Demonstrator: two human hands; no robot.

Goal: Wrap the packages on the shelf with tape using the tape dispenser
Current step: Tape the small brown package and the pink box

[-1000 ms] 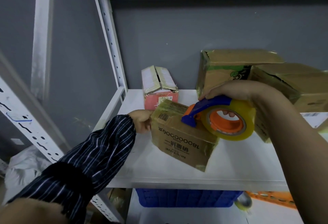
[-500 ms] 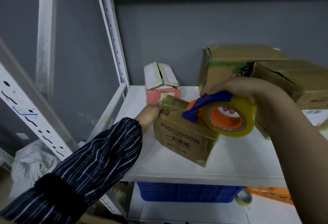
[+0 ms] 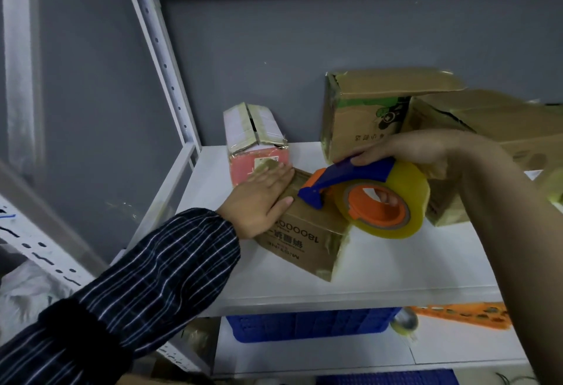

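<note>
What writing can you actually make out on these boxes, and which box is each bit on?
"180000...", upside down, running under the left hand: front carton.
"MISTINE", upside down, likely but blurred: same carton.
Chinese characters, front carton and rear carton: too blurred to read.
White label, pink box: too small to read.
Tape dispenser: none seen.

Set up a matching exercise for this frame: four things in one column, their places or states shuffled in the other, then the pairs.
1 left hand
2 right hand
3 pink box
4 blue crate

A sits under the shelf board
B grips the tape dispenser
C lies flat on the brown package
D stands behind the brown package

Pairs: 1-C, 2-B, 3-D, 4-A
</note>
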